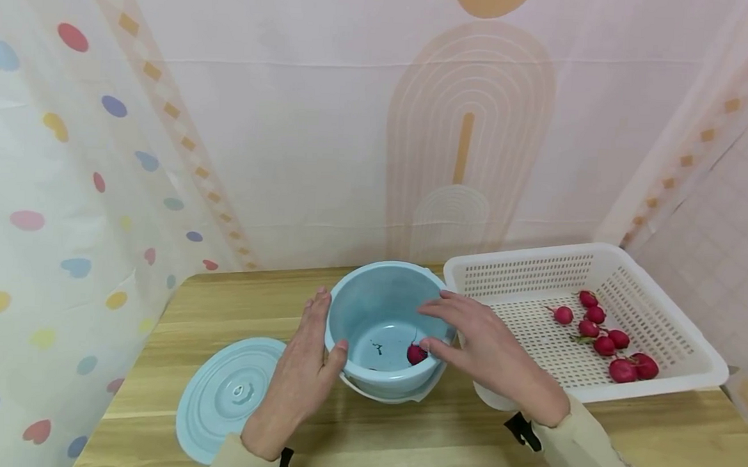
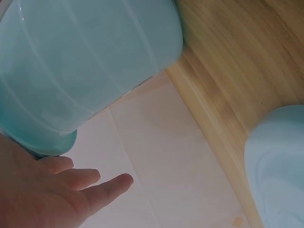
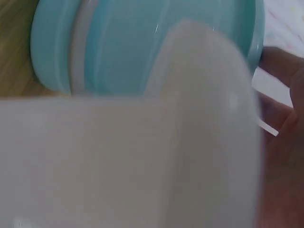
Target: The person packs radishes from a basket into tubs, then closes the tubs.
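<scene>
A light-blue bucket [image 1: 377,296] stands upright at the table's middle, with a red radish [image 1: 416,354] and small dark green bits on its floor. My left hand [image 1: 305,366] lies along the bucket's left side, fingers extended and thumb near the rim. In the left wrist view the left fingers [image 2: 80,178] are spread just by the bucket's rim. On the other side my right hand [image 1: 482,339] reaches over the right rim, fingers loosely bent and thumb pointing inward. The right wrist view shows its fingers [image 3: 280,66] right at the rim, partly behind the basket's white edge.
A white perforated basket [image 1: 523,257] stands at the right, close against the bucket, with several radishes [image 1: 589,328] inside. The round blue lid [image 1: 210,393] lies on the wooden table [image 1: 402,444] at the left. A patterned curtain [image 1: 303,140] hangs behind the table.
</scene>
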A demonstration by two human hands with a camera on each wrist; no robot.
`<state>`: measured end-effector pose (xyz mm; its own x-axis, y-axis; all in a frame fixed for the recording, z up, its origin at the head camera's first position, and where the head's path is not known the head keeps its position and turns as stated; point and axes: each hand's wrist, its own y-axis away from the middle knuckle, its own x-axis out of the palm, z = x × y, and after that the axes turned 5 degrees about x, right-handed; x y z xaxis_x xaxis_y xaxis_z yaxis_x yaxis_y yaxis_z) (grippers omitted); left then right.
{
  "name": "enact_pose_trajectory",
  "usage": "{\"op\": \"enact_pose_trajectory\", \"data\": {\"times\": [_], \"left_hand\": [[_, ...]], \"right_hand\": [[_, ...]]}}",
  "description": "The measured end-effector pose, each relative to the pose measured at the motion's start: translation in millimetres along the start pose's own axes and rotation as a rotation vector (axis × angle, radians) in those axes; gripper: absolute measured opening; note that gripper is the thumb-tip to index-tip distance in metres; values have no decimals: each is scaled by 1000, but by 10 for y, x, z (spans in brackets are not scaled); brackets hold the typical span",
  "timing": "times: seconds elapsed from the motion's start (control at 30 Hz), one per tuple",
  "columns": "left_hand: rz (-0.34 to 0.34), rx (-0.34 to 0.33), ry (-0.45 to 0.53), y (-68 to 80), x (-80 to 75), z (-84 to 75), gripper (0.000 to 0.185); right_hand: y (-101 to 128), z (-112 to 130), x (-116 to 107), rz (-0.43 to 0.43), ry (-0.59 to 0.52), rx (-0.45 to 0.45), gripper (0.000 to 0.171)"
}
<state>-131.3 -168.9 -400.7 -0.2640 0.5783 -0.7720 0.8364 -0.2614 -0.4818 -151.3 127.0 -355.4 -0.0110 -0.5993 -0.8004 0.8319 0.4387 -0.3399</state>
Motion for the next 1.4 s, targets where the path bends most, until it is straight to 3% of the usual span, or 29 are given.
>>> {"op": "enact_pose_trajectory", "data": {"times": [0.27,0.47,0.83,1.03,1.4], "left_hand": [[-11,20,11,-36,45,18,72],[-2,-17,7,23,46,31,71],[5,-32,7,16,54,20,72],[24,-50,11,19,55,-6,73],[3,-42,3,14,60,-4,71]], "right_hand": [[210,-138,-125,54,27,3,53],[409,-193,-126,88,82,-37,56],[682,-347,-172,-21,202,-65,61],[783,-547,-409,-59,304,-37,62],[697,-1003,-975,17,422,39,69]]}}
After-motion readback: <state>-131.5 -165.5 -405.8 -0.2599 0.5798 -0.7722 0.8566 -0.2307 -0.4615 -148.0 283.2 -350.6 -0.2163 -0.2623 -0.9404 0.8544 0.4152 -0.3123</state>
